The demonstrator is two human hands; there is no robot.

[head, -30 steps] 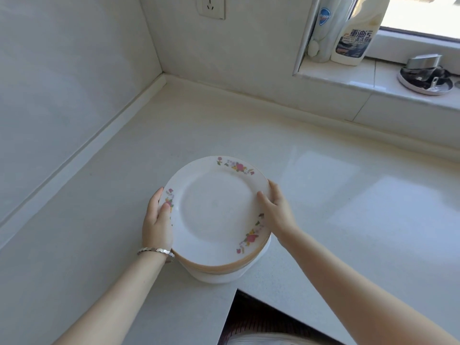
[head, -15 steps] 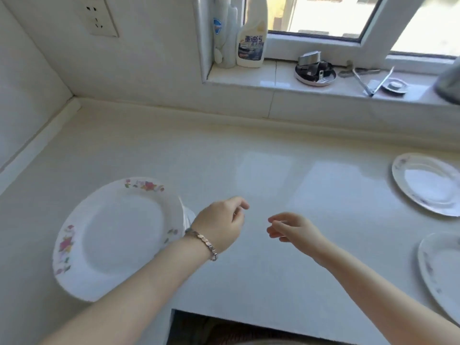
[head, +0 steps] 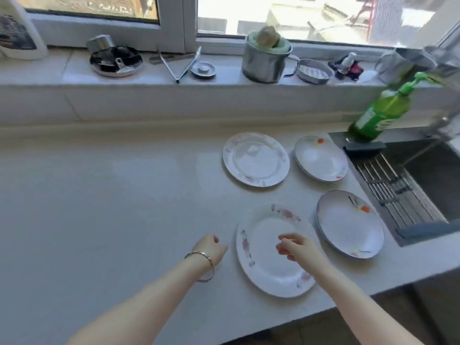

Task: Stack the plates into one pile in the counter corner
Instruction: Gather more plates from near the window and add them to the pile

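Over the near floral plate (head: 270, 260), the empty, loosely curled right hand (head: 297, 246) and left hand (head: 211, 246) could fumble its thin rim and knock the neighbouring orange-patterned plate (head: 349, 224).

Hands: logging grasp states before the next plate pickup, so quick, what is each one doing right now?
Left hand: loosely curled, holding nothing, beside the nearest plate.
Right hand: part open, empty, above that plate.

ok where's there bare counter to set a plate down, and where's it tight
The counter lies bare left of the near pink-flowered plate, from the backsplash to the front edge. It is crowded between that plate, the far pink-flowered plate, the two orange-marked plates and the sink.
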